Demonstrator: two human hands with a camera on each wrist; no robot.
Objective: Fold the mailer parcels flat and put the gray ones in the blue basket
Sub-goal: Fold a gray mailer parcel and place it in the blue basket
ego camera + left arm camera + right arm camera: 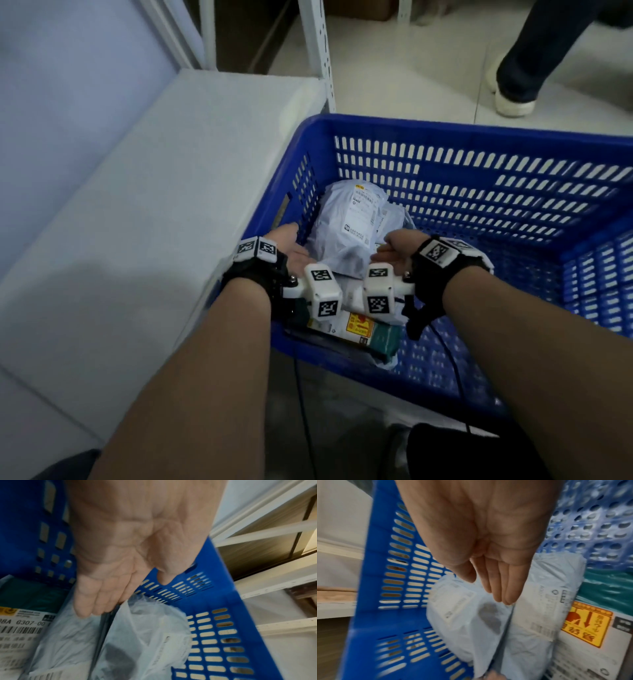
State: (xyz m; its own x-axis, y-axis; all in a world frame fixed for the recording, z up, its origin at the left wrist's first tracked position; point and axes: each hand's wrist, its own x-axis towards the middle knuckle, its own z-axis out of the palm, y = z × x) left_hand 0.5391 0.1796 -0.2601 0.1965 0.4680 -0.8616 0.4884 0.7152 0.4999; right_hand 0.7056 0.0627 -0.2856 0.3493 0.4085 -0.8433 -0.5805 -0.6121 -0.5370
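Note:
The blue basket (445,127) (224,601) (368,563) holds a gray mailer parcel (349,222) (147,635) (467,623) with a white shipping label. A second gray parcel (539,601) lies against it. A green parcel (376,335) (25,595) (606,586) with a yellow sticker lies nearer me. Both hands reach into the basket. My left hand (291,240) (109,588) hangs just above the gray parcel's left side, palm showing and fingers straight. My right hand (394,245) (488,588) has straight, closed fingers whose tips meet the seam between the two gray parcels. Neither hand grips anything.
A white shelf surface (171,205) runs along the basket's left side, with a white slotted rack post (320,51) behind it. Another person's leg and white shoe (513,99) stand on the tiled floor beyond. A second blue crate (603,274) touches the right side. A black cable (301,394) hangs below.

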